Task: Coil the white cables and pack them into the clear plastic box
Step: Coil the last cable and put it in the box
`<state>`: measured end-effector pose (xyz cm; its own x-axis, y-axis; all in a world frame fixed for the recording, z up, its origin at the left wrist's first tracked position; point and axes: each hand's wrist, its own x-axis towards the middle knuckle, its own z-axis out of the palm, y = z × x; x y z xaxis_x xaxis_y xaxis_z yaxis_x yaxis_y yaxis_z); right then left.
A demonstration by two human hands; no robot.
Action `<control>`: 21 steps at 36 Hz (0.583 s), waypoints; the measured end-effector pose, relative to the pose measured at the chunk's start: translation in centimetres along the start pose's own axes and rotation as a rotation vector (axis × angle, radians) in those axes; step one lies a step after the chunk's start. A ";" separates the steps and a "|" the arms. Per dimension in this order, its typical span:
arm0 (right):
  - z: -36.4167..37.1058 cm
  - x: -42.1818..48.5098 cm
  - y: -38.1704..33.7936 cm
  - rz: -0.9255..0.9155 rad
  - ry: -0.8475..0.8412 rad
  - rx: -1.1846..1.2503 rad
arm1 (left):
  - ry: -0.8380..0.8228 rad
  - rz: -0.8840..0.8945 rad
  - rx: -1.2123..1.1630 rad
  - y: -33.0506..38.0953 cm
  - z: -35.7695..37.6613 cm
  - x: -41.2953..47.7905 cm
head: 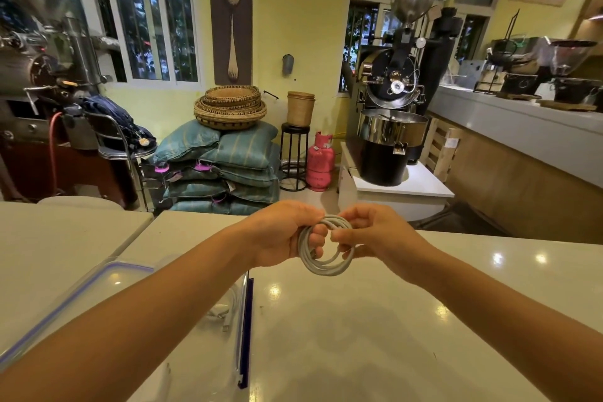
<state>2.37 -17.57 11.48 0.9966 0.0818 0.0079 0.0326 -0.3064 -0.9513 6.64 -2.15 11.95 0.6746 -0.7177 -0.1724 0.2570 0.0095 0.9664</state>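
Holding white cable coil (326, 246) between both hands above white counter (359, 320). Left hand (287, 232) clamps coil's left side, fingers through loop. Right hand (368, 232) pinches coil's right side, fingertips pressed together on strands. Clear plastic box (243, 330) below-left of grip, partly behind left forearm, another white cable (225, 312) inside.

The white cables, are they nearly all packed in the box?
Partly. One white cable already lies inside the clear box, which is partly hidden under the left arm. Another cable is wound into a round coil, held above the table by the left hand and the right hand. It is not yet in the box. No other loose cables show.
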 end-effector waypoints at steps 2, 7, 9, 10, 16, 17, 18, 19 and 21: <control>-0.1 -0.1 0.0 0.036 0.000 0.019 | 0.006 -0.005 -0.001 0.0 0.0 0.0; 0.1 -0.2 0.2 0.030 0.061 -0.069 | 0.057 0.033 0.031 -0.4 -0.1 0.3; 0.1 -0.1 0.3 0.027 0.104 -0.076 | 0.091 0.057 0.037 -0.6 0.1 0.5; 0.1 0.0 0.3 0.034 0.123 -0.071 | 0.108 0.067 0.039 -0.7 0.2 0.5; -0.4 0.0 0.3 0.119 0.145 0.045 | 0.132 0.108 -0.020 -0.7 0.5 0.7; -0.5 0.0 0.3 0.135 0.127 0.071 | 0.129 0.109 -0.038 -0.7 0.4 0.7; -0.6 -0.1 0.4 0.151 0.107 0.097 | 0.125 0.110 -0.054 -0.7 0.4 0.7; -0.8 -0.1 0.4 0.164 0.086 0.119 | 0.121 0.111 -0.067 -0.8 0.4 0.7; -1.1 -0.1 0.4 0.186 0.049 0.156 | 0.111 0.117 -0.088 -0.8 0.4 0.7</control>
<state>2.41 -18.76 11.43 0.9870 -0.0093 -0.1605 -0.1598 -0.1619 -0.9738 6.63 -2.97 11.12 0.7744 -0.6271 -0.0843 0.2287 0.1532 0.9614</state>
